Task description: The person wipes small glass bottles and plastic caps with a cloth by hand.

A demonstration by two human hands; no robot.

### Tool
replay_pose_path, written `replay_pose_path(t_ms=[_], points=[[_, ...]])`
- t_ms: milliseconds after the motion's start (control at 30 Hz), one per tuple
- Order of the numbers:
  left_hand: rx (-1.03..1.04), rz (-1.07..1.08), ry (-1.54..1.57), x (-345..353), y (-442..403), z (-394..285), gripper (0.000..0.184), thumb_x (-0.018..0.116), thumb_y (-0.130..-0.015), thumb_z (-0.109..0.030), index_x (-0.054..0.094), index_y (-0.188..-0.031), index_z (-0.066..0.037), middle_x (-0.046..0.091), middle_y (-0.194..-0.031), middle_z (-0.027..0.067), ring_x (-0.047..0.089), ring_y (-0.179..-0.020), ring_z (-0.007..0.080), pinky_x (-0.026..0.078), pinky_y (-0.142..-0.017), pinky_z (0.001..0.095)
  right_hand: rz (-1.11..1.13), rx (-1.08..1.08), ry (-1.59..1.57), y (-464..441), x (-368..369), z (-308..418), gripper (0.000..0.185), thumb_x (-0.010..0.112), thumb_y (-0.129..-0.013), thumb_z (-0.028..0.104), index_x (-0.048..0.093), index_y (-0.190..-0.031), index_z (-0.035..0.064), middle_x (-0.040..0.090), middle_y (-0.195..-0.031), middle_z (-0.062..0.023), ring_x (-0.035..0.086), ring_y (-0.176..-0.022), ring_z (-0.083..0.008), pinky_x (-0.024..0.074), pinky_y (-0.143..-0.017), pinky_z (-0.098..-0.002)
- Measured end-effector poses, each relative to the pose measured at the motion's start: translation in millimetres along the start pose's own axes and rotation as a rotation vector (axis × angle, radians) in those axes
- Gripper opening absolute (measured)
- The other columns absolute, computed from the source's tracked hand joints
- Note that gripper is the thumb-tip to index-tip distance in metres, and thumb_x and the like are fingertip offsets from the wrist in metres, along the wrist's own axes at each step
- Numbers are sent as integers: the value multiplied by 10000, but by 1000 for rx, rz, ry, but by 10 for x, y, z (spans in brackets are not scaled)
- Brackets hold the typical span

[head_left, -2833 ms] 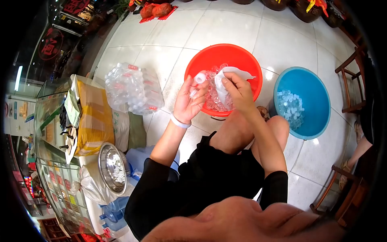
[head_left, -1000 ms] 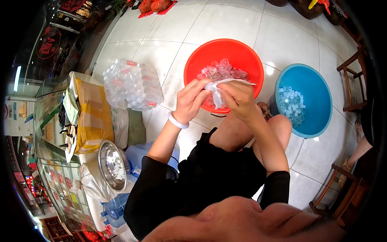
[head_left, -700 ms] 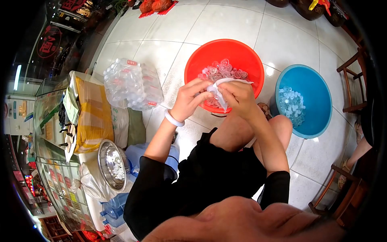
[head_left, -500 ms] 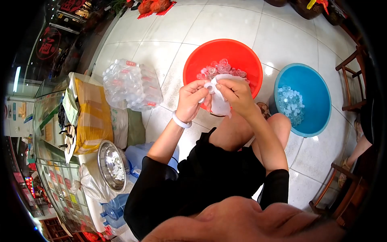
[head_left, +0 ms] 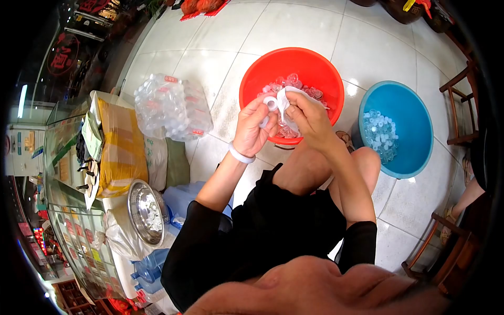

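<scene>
"What's furthest left?"

"A carton (head_left: 123, 147) bound in yellow tape, then a steel bowl (head_left: 138, 205) with small white bits (head_left: 153, 216) in it."

"And after those?"

"A wrapped bottle pack (head_left: 168, 107) on the tiled floor (head_left: 210, 31)."

"Now the left hand (head_left: 252, 128)?"

"There's a pale bangle (head_left: 240, 153) on the wrist. The fingers pinch a white ring-shaped piece (head_left: 271, 99), held up over the near left part of the red basin (head_left: 291, 60). Something pale shows lower in the same hand, maybe a second piece, but it's too small to be sure."

"What's in that basin?"

"A heap of clear pieces (head_left: 294, 81)."

"And the right hand (head_left: 311, 114)?"

"Its fingers are closed on a white cloth (head_left: 284, 102), bunched just beside the ring-shaped piece."

"Further right?"

"A blue basin (head_left: 415, 126), with clear and white caps (head_left: 380, 136) gathered on its left side. Past it is another person's leg (head_left: 469, 199), near a wooden stool (head_left: 426, 244)."
</scene>
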State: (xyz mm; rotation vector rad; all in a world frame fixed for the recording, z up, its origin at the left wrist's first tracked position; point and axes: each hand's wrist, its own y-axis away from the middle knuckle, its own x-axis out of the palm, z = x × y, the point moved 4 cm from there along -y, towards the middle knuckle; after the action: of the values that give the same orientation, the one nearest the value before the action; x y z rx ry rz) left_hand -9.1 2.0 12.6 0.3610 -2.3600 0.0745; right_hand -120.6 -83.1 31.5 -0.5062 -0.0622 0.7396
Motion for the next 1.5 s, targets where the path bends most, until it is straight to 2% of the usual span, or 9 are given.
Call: replay_pose_path(t_ms=[200,300,400,467,833,1100,1233,1433,1500], points=[[32,-5,-18,-58,4,-2,348,529,-844,-228,461,-1121,-29,531,-877,67,429,-578,87,365,-455,188,-71,20,-91,11,-56,-13,141,506,-776,22,574,-898,5,585,-656,-98,568,-559,-145,440,-512,-258],[26,-12,10,-84,1,11,361,546,-833,-230,460,-1119,-28,528,-855,57,426,-569,91,368,-449,192,-73,-94,-41,-10,-53,94,112,545,-741,11,597,-839,15,580,-640,-97,571,-538,-164,442,-495,-260],[51,-40,6,-35,-1,5,250,558,-806,-69,509,-1036,15,545,-742,74,465,-525,111,410,-435,230,-116,-273,152,13,22,32,95,567,-720,23,603,-808,25,581,-648,-98,576,-548,-200,446,-494,-277],[191,-105,-310,9,23,-42,267,560,-771,19,510,-1033,30,567,-711,92,489,-481,120,405,-433,222,-113,-261,186,16,31,7,88,574,-714,30,600,-798,30,581,-651,-100,575,-552,-217,446,-491,-288],[225,-115,-676,37,93,-116,261,552,-750,60,526,-1009,68,548,-677,69,480,-495,108,422,-401,237,32,-251,236,31,28,-39,46,564,-732,73,587,-749,37,565,-622,-80,554,-520,-216,416,-451,-281],[175,-81,-520,99,107,-136,253,545,-729,92,534,-981,74,544,-672,73,501,-499,111,416,-401,223,-52,166,-291,106,86,-96,66,555,-763,37,606,-780,-2,571,-606,-63,521,-491,-105,386,-446,-235],[421,-103,-822,241,123,-186,247,607,-700,81,560,-942,62,541,-693,58,505,-507,98,405,-421,207,-238,-106,-98,101,65,-52,66,562,-750,21,606,-786,-12,568,-604,-73,523,-491,-118,385,-443,-232],[671,15,-1178,257,83,-266,251,639,-679,73,570,-921,64,537,-720,58,505,-503,100,395,-422,201,-19,-18,-35,71,-32,-170,95,556,-762,50,613,-804,-14,573,-614,-66,515,-524,-111,381,-466,-232],[644,23,-1180,290,95,-271,230,643,-695,51,575,-914,57,540,-701,47,516,-509,103,406,-440,209,151,256,-418,64,-5,-250,124,566,-778,83,625,-829,-14,563,-607,-6,476,-515,-81,360,-467,-216]])
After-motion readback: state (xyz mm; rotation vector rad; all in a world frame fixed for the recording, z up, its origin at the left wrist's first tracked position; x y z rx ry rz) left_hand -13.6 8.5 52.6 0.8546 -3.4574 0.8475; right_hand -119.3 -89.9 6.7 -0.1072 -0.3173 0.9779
